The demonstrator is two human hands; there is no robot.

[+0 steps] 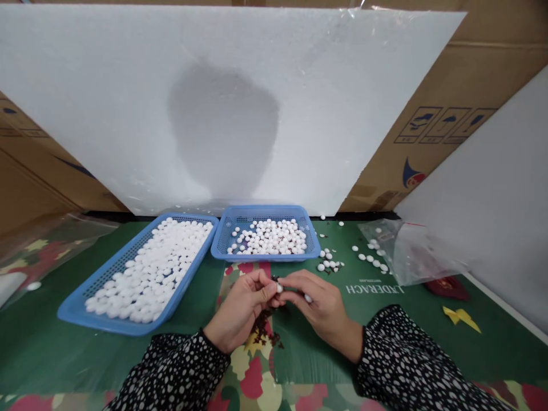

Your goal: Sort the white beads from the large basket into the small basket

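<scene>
Close together at the centre are my left hand (245,305) and my right hand (319,297), fingertips nearly meeting. Between them is a small white ball (279,288), pinched by thumb and finger, with a dark brown bit (275,278) just above it. A second white ball (308,298) shows within the curled fingers of my right hand. Below the hands lies a loose pile of small dark brown pieces (261,331). Behind them, a blue basket (265,257) holds many white balls, some with brown bits among them.
A longer blue basket (107,324) full of white balls stands at the left. Loose white balls (327,264) lie right of the smaller basket, and others near a clear plastic bag (413,254). Yellow scraps (461,318) lie far right. A white board (321,114) rises behind.
</scene>
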